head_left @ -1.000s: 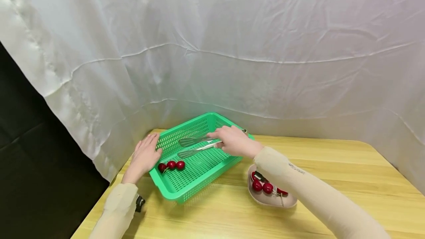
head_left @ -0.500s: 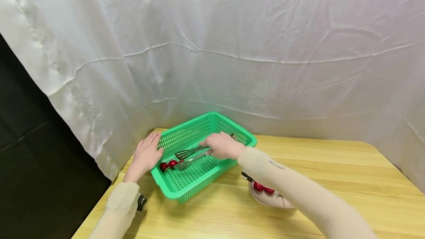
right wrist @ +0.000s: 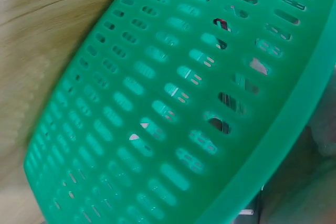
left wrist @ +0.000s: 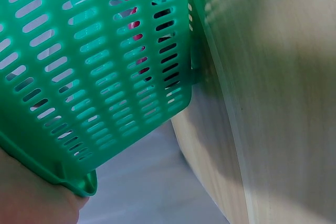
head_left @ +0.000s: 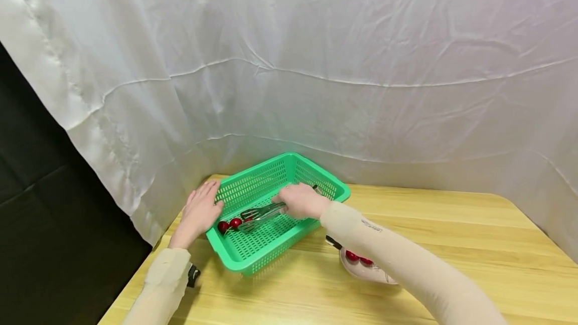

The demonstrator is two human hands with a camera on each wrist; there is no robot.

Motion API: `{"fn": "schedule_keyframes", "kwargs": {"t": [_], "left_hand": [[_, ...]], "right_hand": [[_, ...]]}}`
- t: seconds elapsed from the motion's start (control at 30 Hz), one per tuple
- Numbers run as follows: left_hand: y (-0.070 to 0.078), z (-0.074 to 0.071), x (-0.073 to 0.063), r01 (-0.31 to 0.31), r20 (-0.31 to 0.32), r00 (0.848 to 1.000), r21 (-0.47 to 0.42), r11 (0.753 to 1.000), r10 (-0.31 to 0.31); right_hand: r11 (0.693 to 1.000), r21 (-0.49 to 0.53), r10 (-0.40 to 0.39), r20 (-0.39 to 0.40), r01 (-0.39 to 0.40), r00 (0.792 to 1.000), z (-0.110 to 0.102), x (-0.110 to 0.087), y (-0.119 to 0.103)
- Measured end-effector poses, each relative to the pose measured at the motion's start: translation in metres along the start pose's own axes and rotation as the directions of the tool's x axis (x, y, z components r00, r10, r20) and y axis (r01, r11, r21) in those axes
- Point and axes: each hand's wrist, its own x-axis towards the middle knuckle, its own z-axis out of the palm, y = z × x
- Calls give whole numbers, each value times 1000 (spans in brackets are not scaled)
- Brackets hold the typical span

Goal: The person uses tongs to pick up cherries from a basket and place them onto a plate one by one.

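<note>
My right hand (head_left: 300, 200) grips metal tongs (head_left: 262, 213) with slotted heads, inside a green plastic basket (head_left: 266, 261). The tong heads are at the rightmost of three red cherries in the basket's left part; that cherry (head_left: 248, 220) is mostly covered by them. Beside it lie a middle cherry (head_left: 235, 222) and a left cherry (head_left: 223, 227). My left hand (head_left: 198, 212) rests on the basket's left rim with its fingers straight. In both wrist views the basket's slotted wall (left wrist: 100, 72) blocks most of what is inside.
A pale pink bowl (head_left: 361, 271) with cherries (head_left: 352, 256) stands right of the basket, partly hidden under my right sleeve. The wooden table (head_left: 289, 295) reaches to a pale curtain (head_left: 361, 89) behind. Black cloth (head_left: 58, 214) hangs at the left.
My right hand has come down and to the left with the tongs. The tong heads have reached the rightmost cherry and drawn closer together. My left hand stays on the rim.
</note>
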Motion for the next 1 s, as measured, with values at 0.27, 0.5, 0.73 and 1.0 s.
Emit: {"fn": "schedule_keyframes", "kwargs": {"t": [0.27,0.5,0.73,1.0], "left_hand": [[1,0,0,1,3,1000,-4,1000,-1],[0,1,0,-1,5,1000,-7,1000,1],[-2,0,-2,0,1,1000,-3,1000,0],[-4,-2,-3,-2,0,1000,-11,1000,2]], "right_hand": [[1000,27,-3,-25,3,1000,-2,-8,4],[997,-21,-76,-143,74,987,-9,-15,7],[983,-63,-182,-241,171,953,-9,-26,8],[980,-101,-195,-276,174,941,-8,-35,9]]}}
